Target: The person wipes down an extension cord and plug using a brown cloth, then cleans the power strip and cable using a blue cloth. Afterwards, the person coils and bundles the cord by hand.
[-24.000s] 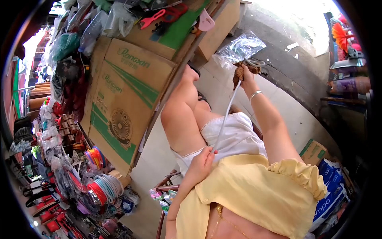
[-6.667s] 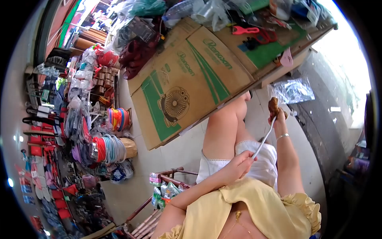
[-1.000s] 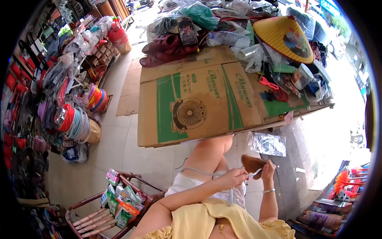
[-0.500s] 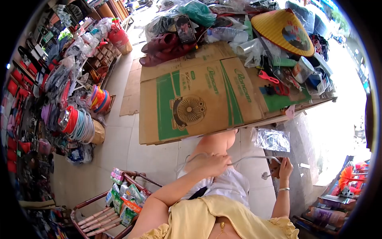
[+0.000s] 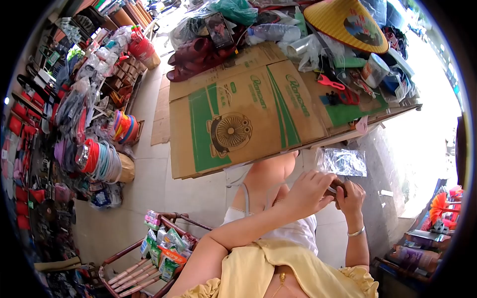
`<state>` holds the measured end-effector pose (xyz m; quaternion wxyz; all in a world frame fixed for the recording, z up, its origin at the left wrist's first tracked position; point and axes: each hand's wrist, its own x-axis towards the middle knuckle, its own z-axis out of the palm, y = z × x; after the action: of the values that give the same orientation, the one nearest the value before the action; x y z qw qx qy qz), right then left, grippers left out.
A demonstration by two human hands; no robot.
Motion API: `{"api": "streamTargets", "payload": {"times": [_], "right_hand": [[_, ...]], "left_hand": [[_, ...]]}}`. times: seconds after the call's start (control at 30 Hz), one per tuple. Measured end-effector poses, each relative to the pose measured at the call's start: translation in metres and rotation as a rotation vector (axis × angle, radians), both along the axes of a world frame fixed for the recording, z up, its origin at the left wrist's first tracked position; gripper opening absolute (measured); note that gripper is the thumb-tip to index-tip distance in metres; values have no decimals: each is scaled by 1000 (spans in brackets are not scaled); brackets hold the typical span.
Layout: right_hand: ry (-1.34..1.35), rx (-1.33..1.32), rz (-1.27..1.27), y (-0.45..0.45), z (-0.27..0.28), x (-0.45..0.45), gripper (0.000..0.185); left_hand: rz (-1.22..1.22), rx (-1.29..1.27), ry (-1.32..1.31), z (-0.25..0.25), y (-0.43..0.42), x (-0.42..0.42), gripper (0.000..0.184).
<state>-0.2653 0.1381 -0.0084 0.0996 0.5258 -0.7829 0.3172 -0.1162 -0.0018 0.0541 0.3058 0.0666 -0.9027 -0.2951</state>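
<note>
My left hand (image 5: 309, 195) reaches across to the right, its fingers closed at the left side of a small brown piece (image 5: 339, 186). From the right, my right hand (image 5: 352, 199), with a bracelet on the wrist, grips the same piece. The two hands nearly touch, and their fingers hide most of the piece and whatever is between them. A pale grey cord (image 5: 246, 198) hangs in a loose curve over my thigh, left of the hands. Where the cord meets the hands cannot be made out.
A flattened cardboard box (image 5: 258, 114) covers the table in front, with red scissors (image 5: 349, 98), dark red shoes (image 5: 194, 57) and a yellow conical hat (image 5: 346, 25). A clear plastic bag (image 5: 348, 162) lies beyond my hands. Packets sit on a bamboo chair (image 5: 117, 278) at lower left.
My left hand has moved right, from over my thigh to the brown piece beside my right hand. The cord stretched between the hands no longer shows; its loose part hangs over my thigh.
</note>
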Motion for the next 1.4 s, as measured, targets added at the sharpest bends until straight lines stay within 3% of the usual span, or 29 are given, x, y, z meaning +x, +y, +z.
{"api": "streamTargets", "payload": {"times": [0.1,0.17,0.27,0.43,0.5,0.6,0.67,0.77,0.83,0.9,0.93,1.1,1.17,1.23,1.3,1.33,1.4], "right_hand": [[29,-22,69,-10,5,9,21],[76,-19,76,-12,12,10,20],[52,-57,127,-10,9,5,21],[-140,-243,426,-22,-21,-2,28],[-187,-324,377,-18,-42,-11,31],[-85,-97,287,-9,-61,-24,38],[-64,-155,334,-16,-59,-18,39],[-65,-201,341,-30,-54,-18,44],[-209,-186,361,-37,-47,-18,36],[-220,-77,195,-32,-66,-27,30],[-298,-78,105,-34,-57,-23,17],[-731,-411,-119,-56,-57,-13,28],[-931,-545,-92,-64,-59,-12,30],[-877,-581,-58,-66,-48,-11,30],[-647,-383,59,-58,-30,-7,27],[-563,-368,111,-58,-14,-2,23],[-424,-327,201,-60,-8,-3,21]], "left_hand": [[-61,-61,-155,-1,3,1,41],[37,65,-383,-11,1,-2,30],[-64,97,-502,-14,2,12,27],[-123,207,-660,7,3,44,21],[-92,250,-716,12,-5,63,20],[-117,295,-591,19,-20,91,20],[-105,388,-699,20,-22,100,19],[-60,286,-630,13,-29,107,17],[-5,221,-672,9,-35,108,16],[-12,166,-719,1,-36,105,16],[31,120,-662,-3,-36,104,17],[-6,137,-574,-16,-25,97,19],[-18,319,-585,-16,-23,97,20],[-69,363,-666,-15,-31,95,24],[-235,980,-797,-13,-42,84,30],[-275,1168,-716,-15,-46,74,31],[-250,1199,-681,-6,-45,47,32]]}}
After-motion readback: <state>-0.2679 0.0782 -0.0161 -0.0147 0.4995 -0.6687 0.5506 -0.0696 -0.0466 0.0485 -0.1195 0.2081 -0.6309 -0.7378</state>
